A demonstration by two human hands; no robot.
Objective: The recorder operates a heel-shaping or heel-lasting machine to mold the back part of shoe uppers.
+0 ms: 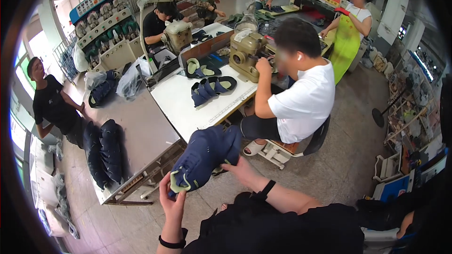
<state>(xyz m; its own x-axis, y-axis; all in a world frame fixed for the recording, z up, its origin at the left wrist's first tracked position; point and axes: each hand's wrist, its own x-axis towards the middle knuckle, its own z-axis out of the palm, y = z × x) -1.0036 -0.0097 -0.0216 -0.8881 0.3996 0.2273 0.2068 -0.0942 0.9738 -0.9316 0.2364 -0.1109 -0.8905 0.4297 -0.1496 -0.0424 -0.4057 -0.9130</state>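
Uppers (pixel 200 153), navy and nested in a stack, sit at seven o'clock from my view's centre. My left hand (pixel 172 202) has its grip closed on their pale-green collar end; my right hand (pixel 246 174), toward six o'clock, touches the lower side, its fingertips hidden, so I cannot tell how far that grip is closed. Navy stacks (pixel 111 153) lie on the bench (pixel 146 124) toward eight o'clock.

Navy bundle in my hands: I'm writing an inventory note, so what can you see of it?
The bundle looks like several navy shoe uppers nested together, soft and fabric-like, with a pale-green edge at the near opening and small pale-green side marks. It is held up, slanting from lower left to upper right, near the white table. The left hand grips the pale-green end; the right hand meets its lower right side.
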